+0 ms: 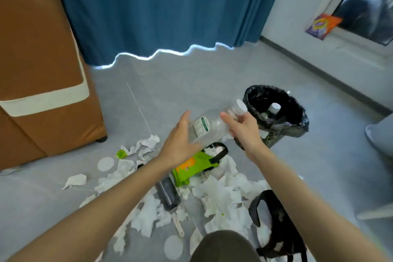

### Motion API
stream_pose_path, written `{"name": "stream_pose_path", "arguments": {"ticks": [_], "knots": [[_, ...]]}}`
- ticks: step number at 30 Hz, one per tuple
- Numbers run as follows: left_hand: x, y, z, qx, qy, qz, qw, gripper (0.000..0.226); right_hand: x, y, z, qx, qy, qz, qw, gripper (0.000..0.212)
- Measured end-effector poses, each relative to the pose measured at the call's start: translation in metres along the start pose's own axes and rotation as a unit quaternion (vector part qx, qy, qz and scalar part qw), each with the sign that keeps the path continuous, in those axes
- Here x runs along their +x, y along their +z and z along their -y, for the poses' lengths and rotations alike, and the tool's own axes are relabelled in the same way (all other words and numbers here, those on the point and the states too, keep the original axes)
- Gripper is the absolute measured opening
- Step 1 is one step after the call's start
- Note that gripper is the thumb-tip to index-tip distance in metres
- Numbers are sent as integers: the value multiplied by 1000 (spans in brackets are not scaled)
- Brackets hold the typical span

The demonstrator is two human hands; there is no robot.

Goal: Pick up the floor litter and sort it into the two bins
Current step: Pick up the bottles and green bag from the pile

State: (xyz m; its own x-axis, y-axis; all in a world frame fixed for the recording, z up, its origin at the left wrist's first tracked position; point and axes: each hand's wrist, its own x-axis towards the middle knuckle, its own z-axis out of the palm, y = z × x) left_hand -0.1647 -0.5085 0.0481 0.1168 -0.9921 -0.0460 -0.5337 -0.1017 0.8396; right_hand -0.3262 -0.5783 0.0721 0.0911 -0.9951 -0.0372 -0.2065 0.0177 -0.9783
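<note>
Brown cabinet (38, 74) with cream trim at the floor's far left edge; blue curtain (161, 10) hanging along the far edge behind. Grey floor (170, 91) bare in the middle distance, strewn nearer in. Leftmost litter: stray crumpled tissue (74, 180), small green scrap (121, 153), flat white disc (105, 164). Left hand (179, 142) raised over the pile, fingers (184, 117) and thumb apart around the labelled base end of a clear plastic bottle (214, 125), palm against it. Bottle held tilted, off the floor, white cap end pointing up and right toward the bin. Beneath the hands: green snack packet (191, 166), dark cylindrical container (168, 193) lying on its side, heap of white tissues (221, 195) spreading toward the near edge, thin white stick (178, 224), second white disc (173, 247). Right hand (244, 132) on the bottle's shoulder near the neck, fingers curled onto it. Black-lined bin (276, 112) standing just beyond the right hand, another capped bottle (274, 108) visible inside. Loose black bag (274, 223) on the floor near the bottom right, among tissues. Orange and purple packet (323, 25) on the sill at far right. Second bin not identifiable.
</note>
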Motion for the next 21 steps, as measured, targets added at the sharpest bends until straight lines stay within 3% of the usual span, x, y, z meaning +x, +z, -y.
{"name": "stream_pose_path", "arguments": {"ticks": [4, 9, 14, 17, 21], "knots": [[32, 7, -47, 4, 69, -5, 998, 70, 30, -53, 24, -31, -85, -163, 983, 32], [53, 12, -75, -8, 106, -22, 994, 60, 60, -97, 26, -59, -87, -284, 953, 37], [57, 14, -76, -11, 112, -19, 993, 58, 81, -110, 13, -38, -53, -318, 946, 41], [55, 13, -71, -6, 102, -17, 995, 58, 88, -111, -1, -38, -7, -290, 956, 40], [51, 15, -61, 6, 84, 0, 996, 58, 87, -110, -23, -24, 54, -246, 967, 57]]}}
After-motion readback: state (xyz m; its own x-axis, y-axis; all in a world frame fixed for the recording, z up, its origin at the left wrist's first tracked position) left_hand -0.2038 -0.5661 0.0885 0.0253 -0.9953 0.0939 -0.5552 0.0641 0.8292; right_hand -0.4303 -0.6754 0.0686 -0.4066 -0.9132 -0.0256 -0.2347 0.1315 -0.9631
